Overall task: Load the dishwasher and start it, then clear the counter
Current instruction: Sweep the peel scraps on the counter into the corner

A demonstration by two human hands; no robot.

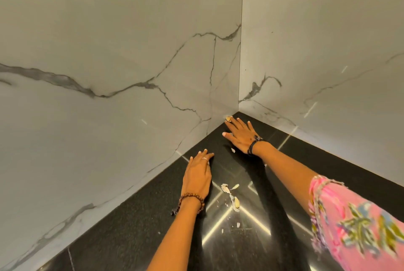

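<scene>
2 hands flat on the black tabletop (140, 222), both reaching into the corner where the marble walls (109, 63) meet.

Right hand (239, 136): fingers straight and spread, palm down, holding nothing. Fingertips just beside a small yellowish scrap (228, 119) wedged right in the corner. My read: it's reaching deep to drag that scrap out toward the front edge.

Left hand (197, 174): fingers straight, close together, palm down, nothing gripped. A bit of white shows under its fingertips; can't tell what. It sits near the left wall, likely acting as a blade to sweep debris inward.

Peels (230, 196): pale garlic-like skins and bits in a loose cluster between the 2 forearms, nearer the camera than either hand. 1 small fleck (233, 150) just beside the right wrist. More crumbs (237, 224) further forward.

Judgement: this is the counter-clearing step, gathering scraps by hand. Dishwasher not in view, so its state is unknown.

Writing: 0 labels, brands or text readable anywhere. Wrist beads (192, 199) on left, dark band (253, 145) on right, pink patterned sleeve (354, 220), none lettered.
</scene>
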